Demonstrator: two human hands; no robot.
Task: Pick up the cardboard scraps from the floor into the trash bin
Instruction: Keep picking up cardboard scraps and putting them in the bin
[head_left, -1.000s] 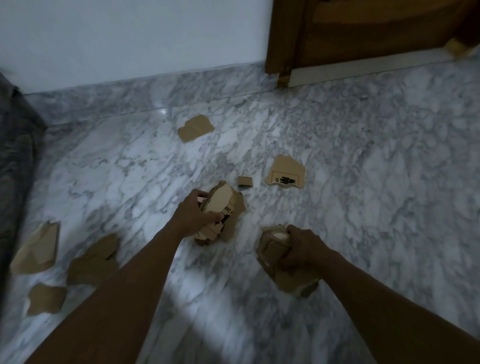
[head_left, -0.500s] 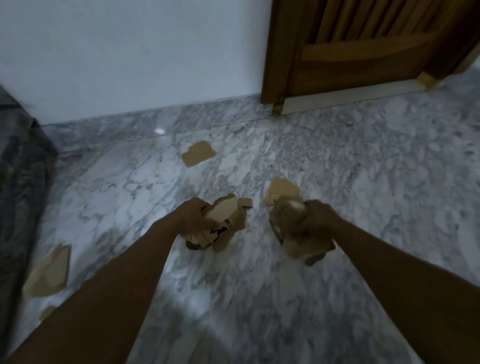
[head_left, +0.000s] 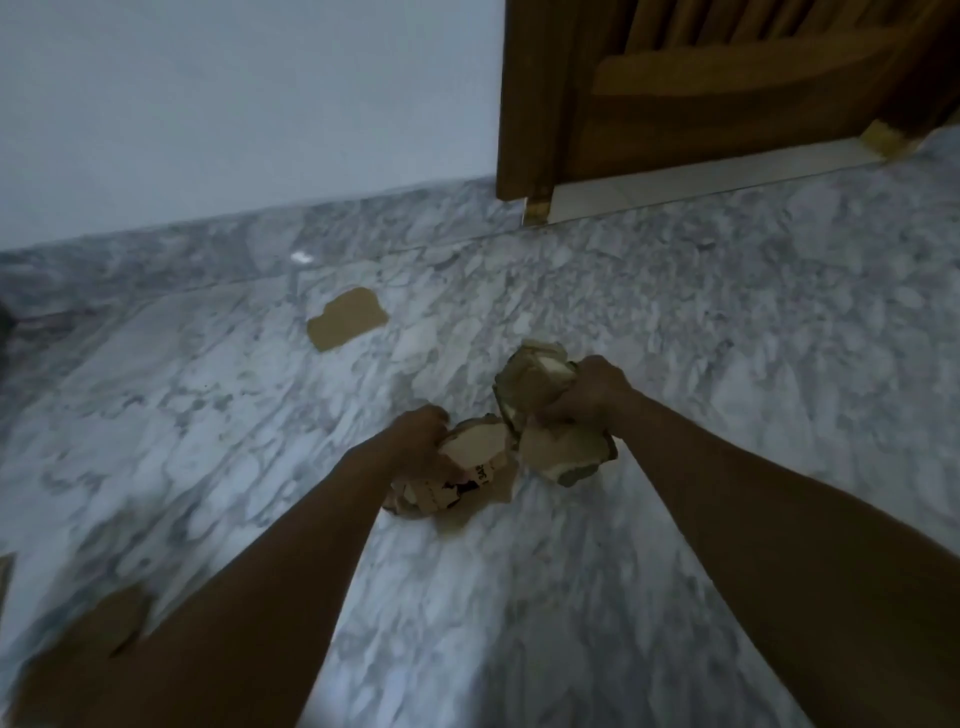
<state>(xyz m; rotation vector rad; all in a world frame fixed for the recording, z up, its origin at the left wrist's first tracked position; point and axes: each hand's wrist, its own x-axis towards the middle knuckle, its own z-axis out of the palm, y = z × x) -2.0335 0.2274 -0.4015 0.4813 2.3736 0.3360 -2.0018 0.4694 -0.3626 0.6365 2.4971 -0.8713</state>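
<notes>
Since the frame half a second ago, my right hand (head_left: 592, 389) has carried its wad toward the left one. The gap of floor seen between the two wads then is closed in view now.

1. Nearest, at lower left: a blurred scrap (head_left: 117, 616) lies on the marble floor (head_left: 727, 364), partly behind my left forearm.
2. My left hand (head_left: 415, 447) has its fingers curled round the left wad (head_left: 470, 460), crumpled cardboard scraps with black print on the lower edge.
3. My right hand grips the right wad (head_left: 540, 405) in a closed fist. This wad is larger and sits just right of the left wad.
4. Beyond both hands, a flat scrap (head_left: 347, 318) lies alone on the floor, well apart from the wads.
5. Farthest: the marble skirting (head_left: 363, 223), the white wall (head_left: 249, 104) and, at upper right, the wooden door (head_left: 727, 104)
</notes>
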